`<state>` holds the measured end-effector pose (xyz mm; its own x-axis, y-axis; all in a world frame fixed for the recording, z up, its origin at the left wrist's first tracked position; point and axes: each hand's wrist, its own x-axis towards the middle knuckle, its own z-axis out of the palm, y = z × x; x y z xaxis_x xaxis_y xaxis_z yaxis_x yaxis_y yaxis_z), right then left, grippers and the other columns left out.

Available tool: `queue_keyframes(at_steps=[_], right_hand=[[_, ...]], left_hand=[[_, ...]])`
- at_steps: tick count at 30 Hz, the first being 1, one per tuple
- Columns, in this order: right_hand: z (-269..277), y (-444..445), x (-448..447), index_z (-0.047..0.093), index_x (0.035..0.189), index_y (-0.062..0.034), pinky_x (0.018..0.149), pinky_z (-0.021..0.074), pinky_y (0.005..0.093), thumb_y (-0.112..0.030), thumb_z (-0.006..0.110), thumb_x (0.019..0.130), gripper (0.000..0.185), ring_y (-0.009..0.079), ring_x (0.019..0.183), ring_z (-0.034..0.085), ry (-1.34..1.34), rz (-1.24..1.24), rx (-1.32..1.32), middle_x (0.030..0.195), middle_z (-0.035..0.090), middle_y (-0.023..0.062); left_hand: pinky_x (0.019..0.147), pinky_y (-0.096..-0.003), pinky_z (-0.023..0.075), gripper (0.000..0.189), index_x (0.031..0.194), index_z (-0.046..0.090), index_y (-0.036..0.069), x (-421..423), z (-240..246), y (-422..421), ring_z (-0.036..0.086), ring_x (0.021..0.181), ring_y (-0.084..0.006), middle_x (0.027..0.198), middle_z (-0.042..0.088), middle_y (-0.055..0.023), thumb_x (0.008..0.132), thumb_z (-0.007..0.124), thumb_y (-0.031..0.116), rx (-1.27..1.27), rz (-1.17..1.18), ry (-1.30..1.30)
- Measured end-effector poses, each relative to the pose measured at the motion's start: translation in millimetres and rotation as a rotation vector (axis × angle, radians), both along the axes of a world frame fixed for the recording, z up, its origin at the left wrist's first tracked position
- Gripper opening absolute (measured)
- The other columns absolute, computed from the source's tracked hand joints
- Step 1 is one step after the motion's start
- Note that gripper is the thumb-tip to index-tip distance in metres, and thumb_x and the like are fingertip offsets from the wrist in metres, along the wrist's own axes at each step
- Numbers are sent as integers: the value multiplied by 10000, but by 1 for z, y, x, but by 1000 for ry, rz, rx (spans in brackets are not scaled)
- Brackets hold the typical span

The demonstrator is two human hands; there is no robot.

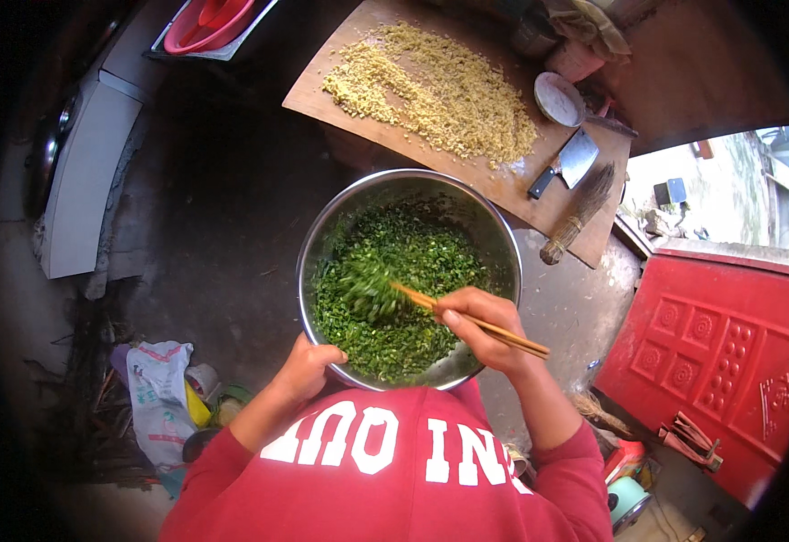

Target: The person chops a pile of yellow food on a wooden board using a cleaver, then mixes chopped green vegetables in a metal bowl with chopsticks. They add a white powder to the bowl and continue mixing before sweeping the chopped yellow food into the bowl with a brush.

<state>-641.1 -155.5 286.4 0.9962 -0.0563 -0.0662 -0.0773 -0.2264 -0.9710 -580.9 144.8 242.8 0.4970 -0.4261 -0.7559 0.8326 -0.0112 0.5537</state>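
Close against my body is a large stainless steel pot [305,271], partly filled with finely chopped green vegetables [394,352]. My left hand [309,366] grips its rim at the near left, thumb over the edge. In my right hand [486,325] is a pair of wooden chopsticks [513,341], their tips down in the greens. A clump of chopped greens around the tips is blurred by motion, and the tips themselves are hidden in it.
Beyond the pot stands a wooden board [313,88] spread with yellow crumbly food [448,95]. A cleaver [574,162], a straw brush [580,213] and a round bowl [559,99] lie at its right. A red door [692,352] is on the right, a printed sack [158,393] at lower left.
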Motion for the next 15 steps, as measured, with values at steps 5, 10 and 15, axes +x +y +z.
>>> queue_keyframes(at_steps=[5,10,15], right_hand=[[34,-15,-23,690,1011,3,671,526,361,-49,665,905,121,253,744,663,-131,103,-2,863,678,129],[0,23,-8,678,967,-8,640,518,367,-65,667,909,82,276,717,649,-81,327,61,836,644,129],[-17,3,7,712,976,9,694,518,300,-39,686,908,87,161,791,652,-37,-107,67,885,687,88]], left_hand=[[890,-457,565,591,1308,501,-42,6,-1,4,667,989,-313,1134,642,-183,719,543,-47,-1,50,115],[887,-460,571,591,1318,486,-64,11,0,0,665,1015,-326,1123,648,-196,729,538,-60,3,24,94],[892,-455,570,592,1325,485,-61,13,-8,3,670,1006,-316,1132,653,-190,736,537,-53,-40,1,47]])
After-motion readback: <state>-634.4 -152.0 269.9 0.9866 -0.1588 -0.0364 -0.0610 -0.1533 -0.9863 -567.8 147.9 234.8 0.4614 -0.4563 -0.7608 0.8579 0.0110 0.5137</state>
